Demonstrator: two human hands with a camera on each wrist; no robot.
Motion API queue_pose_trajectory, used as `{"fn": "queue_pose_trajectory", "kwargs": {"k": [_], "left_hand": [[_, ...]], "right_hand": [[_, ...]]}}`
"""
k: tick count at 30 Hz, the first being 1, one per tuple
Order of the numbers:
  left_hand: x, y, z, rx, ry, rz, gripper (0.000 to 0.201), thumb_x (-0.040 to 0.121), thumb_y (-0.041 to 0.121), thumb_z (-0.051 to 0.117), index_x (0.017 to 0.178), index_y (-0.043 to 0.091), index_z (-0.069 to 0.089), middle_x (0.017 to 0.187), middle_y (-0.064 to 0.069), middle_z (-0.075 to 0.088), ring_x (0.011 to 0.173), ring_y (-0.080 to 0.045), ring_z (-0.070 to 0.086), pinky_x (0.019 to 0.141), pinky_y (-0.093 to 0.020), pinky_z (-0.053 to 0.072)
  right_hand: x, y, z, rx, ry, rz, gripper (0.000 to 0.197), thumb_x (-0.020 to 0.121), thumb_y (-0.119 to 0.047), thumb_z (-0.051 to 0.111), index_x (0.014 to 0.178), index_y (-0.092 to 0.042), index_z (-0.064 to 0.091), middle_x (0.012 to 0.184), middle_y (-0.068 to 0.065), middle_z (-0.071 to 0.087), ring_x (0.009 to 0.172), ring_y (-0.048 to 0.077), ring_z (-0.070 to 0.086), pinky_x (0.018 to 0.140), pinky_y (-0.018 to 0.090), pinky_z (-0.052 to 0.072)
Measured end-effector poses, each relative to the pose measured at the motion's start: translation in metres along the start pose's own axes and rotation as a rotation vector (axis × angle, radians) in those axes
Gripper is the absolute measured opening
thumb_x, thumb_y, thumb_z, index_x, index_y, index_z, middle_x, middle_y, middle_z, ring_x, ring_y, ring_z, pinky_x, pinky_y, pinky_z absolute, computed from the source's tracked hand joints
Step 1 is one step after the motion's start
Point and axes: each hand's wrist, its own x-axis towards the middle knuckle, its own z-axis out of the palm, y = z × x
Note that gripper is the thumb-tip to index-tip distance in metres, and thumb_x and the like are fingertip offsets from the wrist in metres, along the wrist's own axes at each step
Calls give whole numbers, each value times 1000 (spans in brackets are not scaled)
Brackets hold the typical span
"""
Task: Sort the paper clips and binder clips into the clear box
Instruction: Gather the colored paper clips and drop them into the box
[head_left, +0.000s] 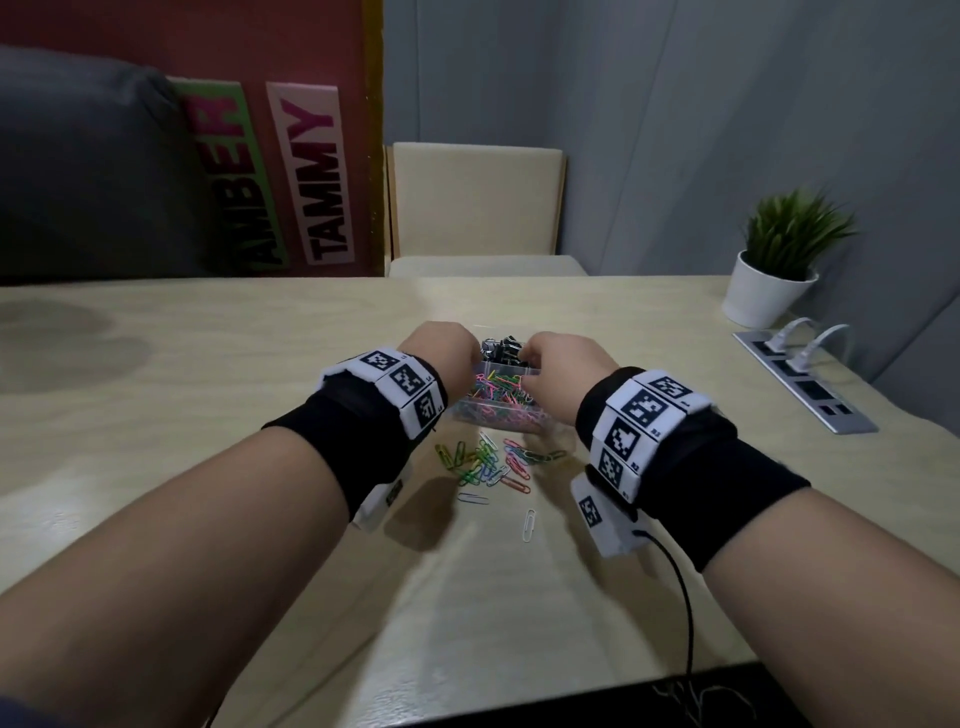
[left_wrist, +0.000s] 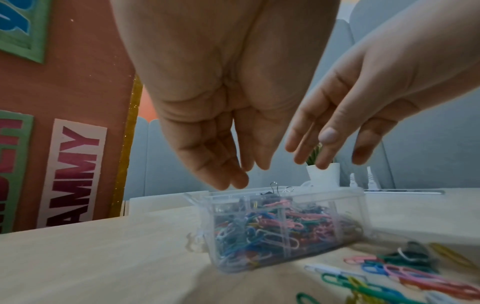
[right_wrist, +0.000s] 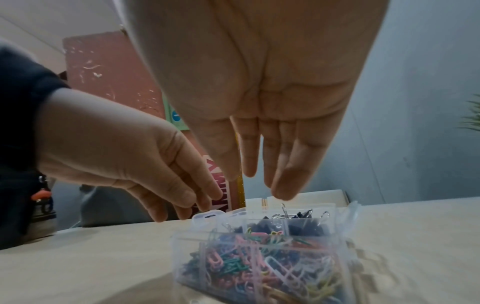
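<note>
Hovering over the clear box (head_left: 498, 410), left hand (left_wrist: 221, 107) and right hand (right_wrist: 262, 98) fingers straight, empty, box lengthwise away.

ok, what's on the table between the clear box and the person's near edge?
Head view: a loose pile of coloured paper clips lies just before the box, then two stray clips, then bare table.

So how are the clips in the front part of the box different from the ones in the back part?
The paper clips in the near part of the clear box come in many colours; the binder clips in the far part are black with silver wire handles. The paper clips are thin bent wire, while the binder clips are chunkier, with handles that poke above the rim. More paper clips lie loose on the table; no binder clips do. Both kinds sit in the same box.
</note>
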Motion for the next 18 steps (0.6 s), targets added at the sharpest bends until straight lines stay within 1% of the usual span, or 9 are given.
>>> {"fn": "queue_pose_trajectory", "kwargs": {"k": [2,5,7,9,10,12,14,15,18], "left_hand": [[-8,-2,-1,-34,17,6,27,92,18,58,116,21,72,115,-1,70,106,-21,64,85,-27,49],[-20,-4,-3,-23,-57,8,23,93,19,57,107,17,76,105,-1,75,98,-18,68,82,-27,51],[-28,-4,-1,57,-209,-23,24,93,19,57,105,12,77,91,-1,75,82,-19,69,75,-27,53],[-33,-4,5,162,-335,-47,28,91,25,62,112,11,73,85,-1,65,74,-20,58,68,-26,49],[-35,-4,9,194,-374,-53,35,89,30,65,118,11,70,89,-1,62,76,-20,55,68,-26,46],[-38,-2,18,216,-430,-48,52,83,38,72,126,11,64,99,-3,66,82,-21,57,69,-29,47],[-41,2,25,252,-440,-7,63,77,43,77,128,11,62,108,-4,69,88,-22,60,73,-31,48],[-42,5,27,258,-438,16,63,76,43,78,128,11,62,110,-4,69,87,-22,58,74,-30,47],[-46,12,26,224,-420,60,66,75,40,79,131,12,58,122,-6,68,94,-22,60,83,-32,51]], "right_hand": [[-9,3,-3,-48,-28,-20,26,91,-13,54,115,-17,64,119,7,65,108,25,60,89,29,50],[-23,9,-3,-315,-271,-34,28,94,-16,52,117,-9,66,116,7,67,106,22,64,89,29,53],[-32,13,2,-481,-436,-33,25,96,-16,50,109,-3,67,95,4,67,91,21,65,78,27,51],[-36,14,10,-591,-498,-23,22,97,-14,47,95,-1,65,68,2,48,73,20,56,71,23,44],[-39,13,13,-619,-499,-34,22,97,-14,46,99,-2,64,65,2,43,74,20,53,72,23,43],[-42,10,19,-633,-483,-83,27,98,-15,45,113,-1,64,73,4,51,86,24,59,79,26,49],[-43,7,27,-590,-460,-111,30,97,-13,45,117,-1,64,93,9,63,92,24,62,85,28,51],[-43,4,30,-558,-454,-116,29,96,-13,46,116,-2,65,97,10,64,87,24,60,83,29,51],[-43,-5,30,-480,-465,-127,28,93,-19,55,111,-3,68,88,8,58,78,23,52,69,27,45]]}}
